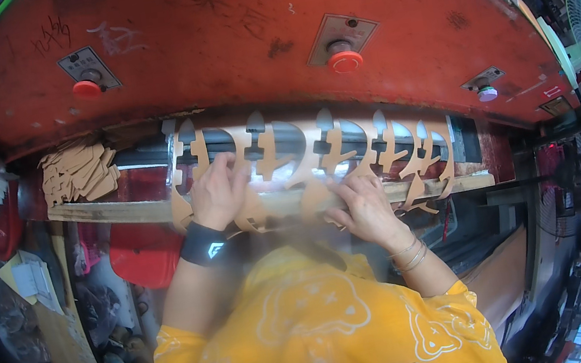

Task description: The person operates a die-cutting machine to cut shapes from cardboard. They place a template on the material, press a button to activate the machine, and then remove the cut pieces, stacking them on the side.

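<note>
A tan sheet [254, 213] with a row of curved cut-outs lies across the machine's bed and hangs over the wooden front rail. My left hand [219, 192], with a black wristband, is closed on the left part of this sheet, its fingertips curled in beside a cut-out. Farther right, my right hand [368, 207] has its fingers bent over the sheet's near edge and the thumb toward me. What lies under the fingers of both hands is hidden. Part of the sheet's near edge is blurred.
Loose tan cut pieces [82, 171] are heaped at the bed's left end. Behind the bed rises a red machine front [210, 43] with a red push button [345, 60]. The wooden rail [115, 212] runs along the front. A red stool [140, 255] stands below left.
</note>
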`<state>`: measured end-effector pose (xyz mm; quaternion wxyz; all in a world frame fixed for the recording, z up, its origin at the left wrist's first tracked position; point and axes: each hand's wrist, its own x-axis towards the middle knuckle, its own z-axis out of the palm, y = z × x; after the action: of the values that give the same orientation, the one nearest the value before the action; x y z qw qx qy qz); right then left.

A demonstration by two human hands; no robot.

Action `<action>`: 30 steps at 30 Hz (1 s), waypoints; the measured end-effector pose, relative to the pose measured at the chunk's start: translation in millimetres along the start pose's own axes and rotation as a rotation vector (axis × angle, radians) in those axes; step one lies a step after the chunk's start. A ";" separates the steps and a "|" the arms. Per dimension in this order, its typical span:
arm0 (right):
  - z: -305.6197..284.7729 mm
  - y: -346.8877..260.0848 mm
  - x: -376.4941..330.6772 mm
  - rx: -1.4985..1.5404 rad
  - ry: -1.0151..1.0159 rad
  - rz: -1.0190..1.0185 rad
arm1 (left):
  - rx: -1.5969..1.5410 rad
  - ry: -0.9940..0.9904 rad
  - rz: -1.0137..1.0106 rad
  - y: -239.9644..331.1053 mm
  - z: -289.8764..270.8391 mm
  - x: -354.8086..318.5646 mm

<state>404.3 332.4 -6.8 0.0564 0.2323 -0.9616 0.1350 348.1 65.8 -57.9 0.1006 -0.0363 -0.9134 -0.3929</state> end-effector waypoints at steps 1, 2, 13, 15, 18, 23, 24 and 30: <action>-1.0 -1.7 0.2 0.003 -0.040 0.021 | 0.016 -0.030 -0.023 0.3 0.0 0.8; -2.5 -2.2 -0.1 0.003 -0.043 0.024 | 0.016 -0.054 -0.045 0.8 -0.8 0.4; -14.5 -5.8 4.7 -0.017 -0.158 0.041 | 0.173 -0.122 0.000 0.8 -4.1 -1.5; -32.5 -3.0 20.2 0.008 -0.209 -0.016 | 0.161 -0.130 -0.030 5.4 -5.4 -0.2; -65.9 20.4 64.8 0.443 -0.460 0.169 | 0.163 -0.221 -0.034 21.6 -19.0 3.5; -28.8 27.0 168.4 0.202 0.182 0.146 | 0.310 -0.658 0.003 42.6 -65.6 44.5; -13.8 21.9 184.7 0.107 0.130 0.199 | 0.248 -0.508 0.022 41.5 -71.1 60.7; 25.5 13.1 202.8 0.093 0.189 0.215 | 0.273 -0.075 0.346 8.8 -19.0 156.8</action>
<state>217.4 248.7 0.4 0.1212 0.1167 -0.9640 0.2057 199.1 56.1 -5.6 0.1365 -0.1932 -0.9412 -0.2410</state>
